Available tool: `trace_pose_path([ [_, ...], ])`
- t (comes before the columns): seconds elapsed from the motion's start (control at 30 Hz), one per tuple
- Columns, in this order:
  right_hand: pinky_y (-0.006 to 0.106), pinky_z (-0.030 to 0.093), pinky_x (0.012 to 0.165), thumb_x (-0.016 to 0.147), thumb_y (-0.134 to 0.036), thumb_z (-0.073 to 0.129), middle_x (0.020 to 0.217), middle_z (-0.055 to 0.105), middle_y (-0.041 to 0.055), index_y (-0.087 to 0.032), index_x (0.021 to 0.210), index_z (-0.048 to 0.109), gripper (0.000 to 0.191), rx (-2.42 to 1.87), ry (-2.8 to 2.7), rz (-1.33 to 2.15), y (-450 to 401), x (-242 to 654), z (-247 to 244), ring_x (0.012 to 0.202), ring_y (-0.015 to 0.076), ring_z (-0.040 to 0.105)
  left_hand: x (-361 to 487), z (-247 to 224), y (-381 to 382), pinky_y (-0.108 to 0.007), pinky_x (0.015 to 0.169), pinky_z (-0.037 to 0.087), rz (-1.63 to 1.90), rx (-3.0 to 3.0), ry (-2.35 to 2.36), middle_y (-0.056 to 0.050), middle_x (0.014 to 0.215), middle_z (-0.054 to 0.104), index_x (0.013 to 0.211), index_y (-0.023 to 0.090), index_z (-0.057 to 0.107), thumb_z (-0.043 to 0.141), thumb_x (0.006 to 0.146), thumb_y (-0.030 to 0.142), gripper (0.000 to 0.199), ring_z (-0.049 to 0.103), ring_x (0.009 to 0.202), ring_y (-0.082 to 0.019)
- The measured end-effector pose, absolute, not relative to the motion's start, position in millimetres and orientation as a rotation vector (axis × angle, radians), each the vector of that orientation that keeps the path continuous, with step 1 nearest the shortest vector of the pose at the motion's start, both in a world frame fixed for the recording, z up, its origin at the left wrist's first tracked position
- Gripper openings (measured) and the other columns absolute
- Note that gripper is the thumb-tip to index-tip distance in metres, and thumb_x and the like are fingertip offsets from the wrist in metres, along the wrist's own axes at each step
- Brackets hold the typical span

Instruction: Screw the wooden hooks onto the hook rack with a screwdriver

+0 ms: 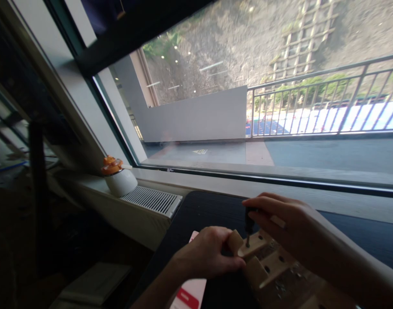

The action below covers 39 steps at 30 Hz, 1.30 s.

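My right hand grips the dark handle of a screwdriver, held nearly upright. Its tip meets a hole near the left end of a light wooden piece with several dark holes. My left hand is closed on the left edge of this wooden assembly, thumb against its near side. A second wooden strip with holes lies closer to me. Small metal screws are scattered on the wood beside it. My right forearm covers the assembly's right part.
The wood rests on a dark table. A white and red card or packet lies under my left forearm. Beyond the table are a windowsill and a large window. A white pot with an orange top stands by a vent grille.
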State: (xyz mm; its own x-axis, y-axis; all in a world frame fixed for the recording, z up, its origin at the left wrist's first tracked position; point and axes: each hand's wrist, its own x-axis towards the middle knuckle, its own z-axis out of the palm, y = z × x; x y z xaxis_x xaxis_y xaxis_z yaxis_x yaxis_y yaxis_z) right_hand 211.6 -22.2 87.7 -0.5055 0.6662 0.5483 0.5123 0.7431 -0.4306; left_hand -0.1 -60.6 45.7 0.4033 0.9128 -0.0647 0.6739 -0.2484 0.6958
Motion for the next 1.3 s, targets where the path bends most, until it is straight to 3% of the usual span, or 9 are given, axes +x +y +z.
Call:
trace_pose_path([
  [0.17,0.025,0.050,0.058,0.085,-0.023,0.060,0.081,0.072,0.0024,-0.021,0.092,0.067,0.010,-0.936,-2.195,0.242,-27,205,89,0.065,0.0157,0.067,0,46,-61,-0.021,0.066,0.040,0.480,2.012,1.338,0.002,0.081,0.067,0.082,0.017,0.065,0.070,0.075,0.032,0.018,0.060,0.076,-0.015],
  [0.27,0.024,0.050,0.058,0.085,-0.020,0.058,0.082,0.070,0.0016,-0.022,0.091,0.066,0.010,-0.921,-2.202,0.251,-30,201,90,0.064,0.0141,0.066,-1,45,-61,-0.021,0.065,0.039,0.479,2.020,1.341,0.002,0.081,0.066,0.082,0.017,0.065,0.070,0.075,0.033,0.018,0.059,0.075,-0.014],
  [0.57,0.022,0.052,0.078,0.093,-0.019,0.049,0.106,0.074,0.0040,-0.023,0.108,0.071,0.027,-0.724,-2.254,0.296,-29,204,89,0.092,0.0153,0.070,-3,41,-61,-0.021,0.064,0.038,0.473,2.031,1.323,0.002,0.080,0.067,0.083,0.017,0.064,0.069,0.076,0.034,0.019,0.058,0.073,-0.014],
  [1.03,0.024,0.047,0.057,0.091,-0.025,0.058,0.085,0.071,0.0003,-0.024,0.100,0.071,0.016,-0.847,-2.200,0.208,-22,203,81,0.063,0.0135,0.066,-1,43,-60,-0.021,0.065,0.040,0.467,2.008,1.335,0.002,0.080,0.067,0.083,0.017,0.065,0.069,0.075,0.033,0.018,0.059,0.075,-0.015],
  [1.3,0.022,0.050,0.080,0.093,-0.018,0.051,0.106,0.074,0.0019,-0.024,0.110,0.070,0.026,-0.695,-2.252,0.268,-28,203,86,0.093,0.0142,0.069,-1,42,-59,-0.021,0.062,0.038,0.474,2.013,1.353,0.002,0.077,0.065,0.080,0.017,0.063,0.070,0.074,0.035,0.019,0.058,0.072,-0.014],
])
